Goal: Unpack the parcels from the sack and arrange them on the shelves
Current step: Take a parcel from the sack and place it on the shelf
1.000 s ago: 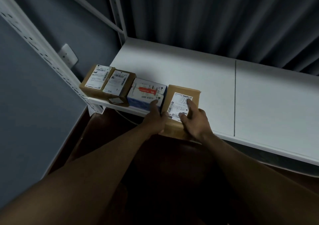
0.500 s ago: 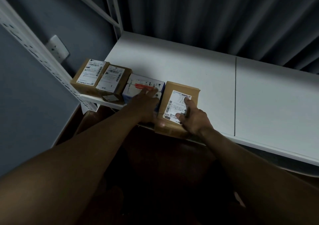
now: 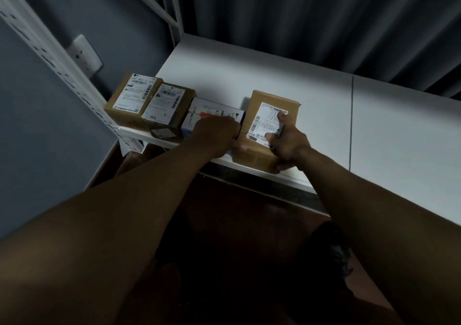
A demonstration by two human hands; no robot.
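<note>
White shelf point(image 3: 287, 75) of flat board, seamed down the right of centre, carried on white slotted uprights point(image 3: 45, 50); grey-blue wall to the left with a white wall socket point(image 3: 86, 56), dark pleated curtain point(image 3: 324, 20) behind, dim reddish floor below. Along the front left edge, a row of four parcels, sides close together: two brown boxes with white labels point(image 3: 129, 102) point(image 3: 169, 107), then a white-and-blue box point(image 3: 212, 111), then a brown cardboard parcel point(image 3: 267, 125) last on the right, label up. Long axis of that parcel running front to back, far end toward the curtain, near end overhanging the shelf lip. Left hand point(image 3: 217, 135) curled over the white-and-blue box, fingertips hidden, hold unclear. Right hand point(image 3: 287, 140) gripping the cardboard parcel, fingers on the label, thumb under the near edge.
</note>
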